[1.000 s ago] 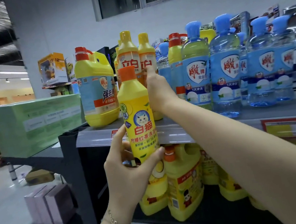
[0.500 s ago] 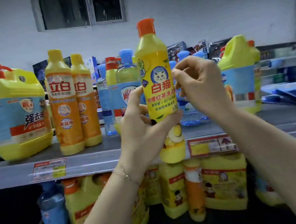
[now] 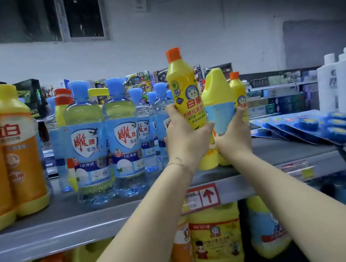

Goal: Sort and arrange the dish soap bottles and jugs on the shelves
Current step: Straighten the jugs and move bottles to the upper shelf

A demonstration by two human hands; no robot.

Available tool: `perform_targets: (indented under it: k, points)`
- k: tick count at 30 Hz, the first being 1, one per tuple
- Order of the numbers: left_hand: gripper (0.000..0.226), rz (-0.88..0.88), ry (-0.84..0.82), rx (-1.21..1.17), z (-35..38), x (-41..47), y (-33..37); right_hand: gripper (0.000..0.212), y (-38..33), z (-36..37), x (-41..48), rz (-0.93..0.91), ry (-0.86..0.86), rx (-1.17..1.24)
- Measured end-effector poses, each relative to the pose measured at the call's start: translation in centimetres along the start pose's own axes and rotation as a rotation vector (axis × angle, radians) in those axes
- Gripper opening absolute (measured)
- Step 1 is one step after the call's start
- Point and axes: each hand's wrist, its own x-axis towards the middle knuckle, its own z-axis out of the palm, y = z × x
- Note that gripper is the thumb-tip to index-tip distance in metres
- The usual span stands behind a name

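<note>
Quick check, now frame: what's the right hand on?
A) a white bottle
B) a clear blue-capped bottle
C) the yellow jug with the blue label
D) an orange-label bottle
C: the right hand grips the yellow jug with the blue label standing on the upper shelf, while the left hand holds the orange-capped yellow bottle beside it.
</note>
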Motion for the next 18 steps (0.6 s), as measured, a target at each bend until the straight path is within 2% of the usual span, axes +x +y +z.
perform_targets:
  k: [4,10,14,18]
  points:
    - [0.063,-0.080,-0.005,0.043,1.5,1.1,-1.2,0.069,0.5,-0.1,0.6,0.020,0.015,0.060]
    - [0.062,-0.110,-0.067,0.094,4.0,2.2,-2.6,0.069,0.5,-2.4,1.3,0.033,0.118,0.060]
    - [0.064,-0.149,-0.096,0.089,6.7,3.1,-2.7,0.065,0.2,-5.3,1.8,-0.056,0.206,0.076]
    - [0.070,-0.192,-0.206,0.136,9.4,4.3,-2.6,0.068,0.3,-8.1,1.8,-0.168,0.248,0.060]
